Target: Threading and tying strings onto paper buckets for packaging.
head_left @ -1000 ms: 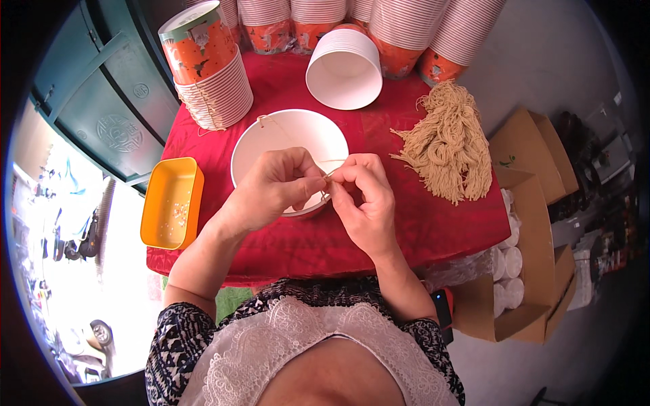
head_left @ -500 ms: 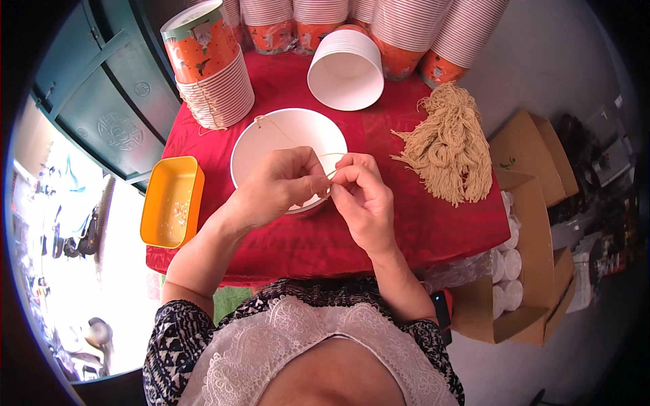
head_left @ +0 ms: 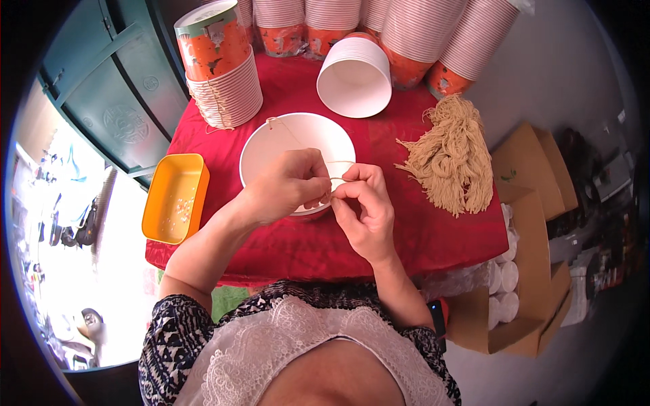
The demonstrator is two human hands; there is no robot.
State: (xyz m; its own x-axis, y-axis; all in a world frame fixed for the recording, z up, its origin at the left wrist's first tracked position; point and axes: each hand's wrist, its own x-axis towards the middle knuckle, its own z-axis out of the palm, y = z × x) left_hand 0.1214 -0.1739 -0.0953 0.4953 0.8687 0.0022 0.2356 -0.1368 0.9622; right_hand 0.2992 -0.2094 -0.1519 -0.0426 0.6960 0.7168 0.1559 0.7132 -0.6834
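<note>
Over a white paper tub (head_left: 261,152) near the middle of the table, my two hands meet at the fingertips. My left hand (head_left: 288,183) is closed in a pinch on a thin beige string (head_left: 340,162). My right hand (head_left: 365,206) pinches the same string close by, which forms a small loop between them. What else the fingertips may hold is too small to make out. Another bit of string (head_left: 273,122) lies over the tub's far rim. To the right rests a big bundle of beige string (head_left: 450,159).
A yellow bin (head_left: 172,199) with small shiny bits stands at the left edge of the red tablecloth (head_left: 433,233). Stacked orange-and-white tubs (head_left: 223,98) rise behind it, strings draped on them. One tub (head_left: 355,81) lies tipped, before wrapped stacks (head_left: 420,34). Right: a cardboard box (head_left: 531,237).
The view has shifted slightly, so the table's things sit a little differently in the picture. Both hands stay together over the tub; the right fingers have shifted slightly, and the string loop looks wider.
</note>
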